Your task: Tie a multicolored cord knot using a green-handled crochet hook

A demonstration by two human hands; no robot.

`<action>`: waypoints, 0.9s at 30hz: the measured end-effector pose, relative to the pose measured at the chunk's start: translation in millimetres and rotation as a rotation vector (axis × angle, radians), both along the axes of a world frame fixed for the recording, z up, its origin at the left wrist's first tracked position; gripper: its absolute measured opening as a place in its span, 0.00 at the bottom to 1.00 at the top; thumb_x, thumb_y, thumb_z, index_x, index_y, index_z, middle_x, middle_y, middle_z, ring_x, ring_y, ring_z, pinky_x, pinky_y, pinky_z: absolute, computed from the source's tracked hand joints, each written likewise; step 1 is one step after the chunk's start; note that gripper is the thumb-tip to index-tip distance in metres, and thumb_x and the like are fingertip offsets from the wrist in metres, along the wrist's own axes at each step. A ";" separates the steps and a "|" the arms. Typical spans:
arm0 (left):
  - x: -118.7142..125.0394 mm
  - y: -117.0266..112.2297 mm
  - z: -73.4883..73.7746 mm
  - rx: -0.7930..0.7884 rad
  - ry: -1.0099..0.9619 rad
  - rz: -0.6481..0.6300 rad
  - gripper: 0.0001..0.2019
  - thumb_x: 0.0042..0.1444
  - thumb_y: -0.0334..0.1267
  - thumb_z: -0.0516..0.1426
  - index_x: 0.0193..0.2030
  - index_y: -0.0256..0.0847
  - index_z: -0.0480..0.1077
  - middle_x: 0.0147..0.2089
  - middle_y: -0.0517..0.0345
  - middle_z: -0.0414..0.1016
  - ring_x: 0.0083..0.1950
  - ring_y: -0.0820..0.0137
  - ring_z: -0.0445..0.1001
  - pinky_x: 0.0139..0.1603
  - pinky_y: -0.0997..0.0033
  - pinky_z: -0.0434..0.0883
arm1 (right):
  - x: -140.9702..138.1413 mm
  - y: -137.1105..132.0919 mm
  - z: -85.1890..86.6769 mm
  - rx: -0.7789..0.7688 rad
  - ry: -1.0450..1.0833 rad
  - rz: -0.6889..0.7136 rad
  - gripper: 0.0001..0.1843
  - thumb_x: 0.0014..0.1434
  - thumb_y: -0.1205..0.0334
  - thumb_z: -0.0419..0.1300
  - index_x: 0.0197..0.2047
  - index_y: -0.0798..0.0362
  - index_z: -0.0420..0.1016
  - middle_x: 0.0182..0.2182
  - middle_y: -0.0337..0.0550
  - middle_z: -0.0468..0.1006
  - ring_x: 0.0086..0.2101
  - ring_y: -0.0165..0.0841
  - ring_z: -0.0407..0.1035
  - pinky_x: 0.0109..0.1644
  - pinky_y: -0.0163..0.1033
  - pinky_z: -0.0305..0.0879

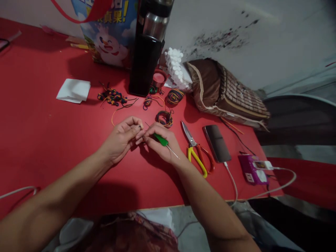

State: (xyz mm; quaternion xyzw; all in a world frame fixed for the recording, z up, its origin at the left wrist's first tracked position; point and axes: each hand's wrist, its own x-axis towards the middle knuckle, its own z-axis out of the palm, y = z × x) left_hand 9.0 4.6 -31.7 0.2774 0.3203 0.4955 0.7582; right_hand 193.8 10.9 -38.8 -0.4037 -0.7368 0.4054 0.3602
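My left hand (122,138) is closed in a pinch, with a small dark bit showing at the fingertips. A thin orange cord (112,117) runs out from behind it toward a dark strand. My right hand (164,143) grips a green-handled needle tool (160,139), with a thin metal shaft pointing back over the wrist. Its fingertips meet those of my left hand, hiding what lies between them. Just beyond the hands lie a coil of multicoloured cord (164,119), a small purple-orange bundle (147,101) and a knotted cord piece (112,97).
Scissors (195,143) with yellow and red handles lie right of my hands, beside a phone (217,142) on a white cable. A purple box (253,169) sits near the table's right edge. Behind stand a black flask (147,63), a printed bag (112,38) and a brown cushion (225,87).
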 end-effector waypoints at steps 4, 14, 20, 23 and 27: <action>-2.6 0.7 -0.2 -0.020 0.004 -0.003 0.16 0.52 0.43 0.74 0.35 0.41 0.72 0.23 0.66 0.65 0.24 0.75 0.64 0.23 0.76 0.60 | -0.5 -0.4 -1.7 0.017 0.002 0.016 0.07 0.66 0.68 0.62 0.35 0.50 0.77 0.33 0.39 0.75 0.35 0.33 0.71 0.44 0.41 0.67; -0.9 0.5 -7.0 0.099 0.302 -0.051 0.16 0.56 0.39 0.71 0.47 0.41 0.73 0.43 0.58 0.80 0.41 0.71 0.77 0.38 0.75 0.72 | 2.4 -3.4 13.2 -0.224 0.144 -0.200 0.09 0.68 0.54 0.66 0.42 0.51 0.78 0.29 0.36 0.75 0.27 0.29 0.67 0.34 0.37 0.64; 2.5 -3.9 -5.8 0.053 0.290 -0.119 0.17 0.50 0.35 0.72 0.44 0.42 0.73 0.39 0.62 0.79 0.35 0.73 0.77 0.35 0.75 0.74 | 7.8 -1.3 22.6 -0.291 0.234 -0.164 0.12 0.62 0.55 0.72 0.45 0.50 0.81 0.33 0.37 0.78 0.26 0.26 0.66 0.32 0.36 0.65; -1.2 -3.9 -3.3 -0.008 0.319 -0.128 0.15 0.49 0.35 0.73 0.40 0.39 0.75 0.32 0.62 0.78 0.30 0.75 0.76 0.33 0.76 0.74 | 10.1 1.8 24.4 -0.322 0.309 -0.157 0.15 0.60 0.53 0.74 0.46 0.50 0.81 0.33 0.36 0.78 0.24 0.24 0.64 0.28 0.34 0.63; -4.2 -4.5 -3.8 0.005 0.369 -0.168 0.12 0.50 0.37 0.72 0.37 0.38 0.76 0.27 0.59 0.78 0.25 0.73 0.74 0.24 0.74 0.72 | 10.3 5.6 23.2 -0.347 0.388 -0.190 0.18 0.56 0.50 0.77 0.41 0.51 0.80 0.29 0.34 0.76 0.24 0.25 0.66 0.27 0.34 0.64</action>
